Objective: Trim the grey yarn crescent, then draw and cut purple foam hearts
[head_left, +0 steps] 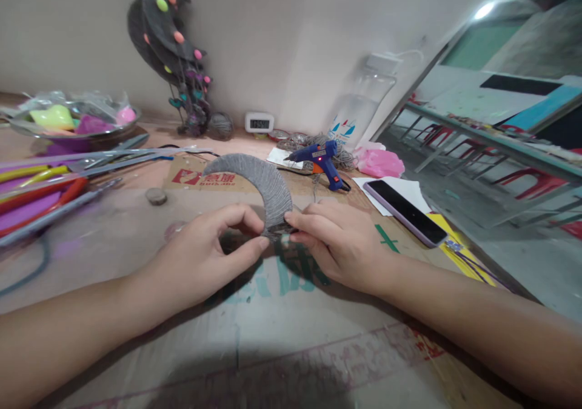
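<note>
A grey crescent moon shape (261, 182), wrapped closely in yarn, stands up from my fingers over the cardboard. My left hand (218, 245) pinches its lower end from the left with thumb and forefinger. From the other side, my right hand (343, 242) grips the same end, its fingertips closed on the yarn. A thin strand of grey yarn (314, 191) rises behind my right hand toward a tangle of yarn. The lowest tip of the crescent is partly hidden between my fingers.
A blue glue gun (321, 157) with a red light lies behind the crescent. A phone (404, 212) rests on paper at right. Scissors (59, 206) and glue sticks lie left, near a bowl (68, 131). Against the wall are a bottle (361, 103), small clock (259, 122) and yarn ball (220, 126).
</note>
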A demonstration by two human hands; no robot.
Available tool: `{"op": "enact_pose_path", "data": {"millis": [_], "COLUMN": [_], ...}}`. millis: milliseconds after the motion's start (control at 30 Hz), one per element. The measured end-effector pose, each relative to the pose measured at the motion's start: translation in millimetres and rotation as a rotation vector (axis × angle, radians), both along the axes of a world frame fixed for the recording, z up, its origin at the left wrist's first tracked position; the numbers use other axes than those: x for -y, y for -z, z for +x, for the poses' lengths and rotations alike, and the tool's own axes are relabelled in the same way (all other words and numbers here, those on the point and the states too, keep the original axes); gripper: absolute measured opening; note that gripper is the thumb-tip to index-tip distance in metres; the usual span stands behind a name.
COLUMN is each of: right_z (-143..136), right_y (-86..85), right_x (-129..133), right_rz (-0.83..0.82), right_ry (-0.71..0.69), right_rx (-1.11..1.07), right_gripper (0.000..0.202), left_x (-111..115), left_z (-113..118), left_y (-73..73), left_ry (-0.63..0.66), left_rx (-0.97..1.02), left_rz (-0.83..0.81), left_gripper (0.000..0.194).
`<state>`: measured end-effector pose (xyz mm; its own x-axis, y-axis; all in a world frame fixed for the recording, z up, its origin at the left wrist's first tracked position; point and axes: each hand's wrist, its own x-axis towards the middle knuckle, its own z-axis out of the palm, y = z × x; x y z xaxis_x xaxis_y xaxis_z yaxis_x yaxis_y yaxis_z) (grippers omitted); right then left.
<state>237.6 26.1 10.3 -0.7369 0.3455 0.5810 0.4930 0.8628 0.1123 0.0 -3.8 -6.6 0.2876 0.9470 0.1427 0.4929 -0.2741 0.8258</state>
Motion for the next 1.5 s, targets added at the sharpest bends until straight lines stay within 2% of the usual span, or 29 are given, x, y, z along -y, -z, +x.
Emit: {"op": "enact_pose_path", "data": {"millis": [367, 700, 833, 1267, 1500], "right_z": [-0.3, 2.3, 1.1, 0.0, -0.7], "right_y": [2.1, 3.0, 2.8, 3.0, 1.9], "right_x": [-4.5, -2.0, -3.1, -4.8, -4.2], "right_rz": [0.044, -0.078, -0.047, 0.074, 0.075], "right_ry": [-0.051, -0.046, -0.054, -0.061, -0.05], "right_rx": [-0.038, -0.066, -0.049, -0.009, 0.026], "right_gripper": [0.022, 0.018, 0.019, 0.023, 0.025], "left_x": [-0.8, 0.1, 0.7, 0.8, 0.3], "left_z": [-1.2, 0.2, 0.5, 1.2, 1.1], "left_y": [1.9, -0.1, -2.2, -3.3, -0.7], "left_ry": [0.021, 0.024, 0.026, 0.046, 0.023], "left_rx": [0.016, 0.026, 0.008, -0.029, -0.041], "left_rz": [-0.046, -0.031, 0.02, 0.045, 0.001], "left_gripper": [0.019, 0.016, 0.015, 0.016, 0.019]}}
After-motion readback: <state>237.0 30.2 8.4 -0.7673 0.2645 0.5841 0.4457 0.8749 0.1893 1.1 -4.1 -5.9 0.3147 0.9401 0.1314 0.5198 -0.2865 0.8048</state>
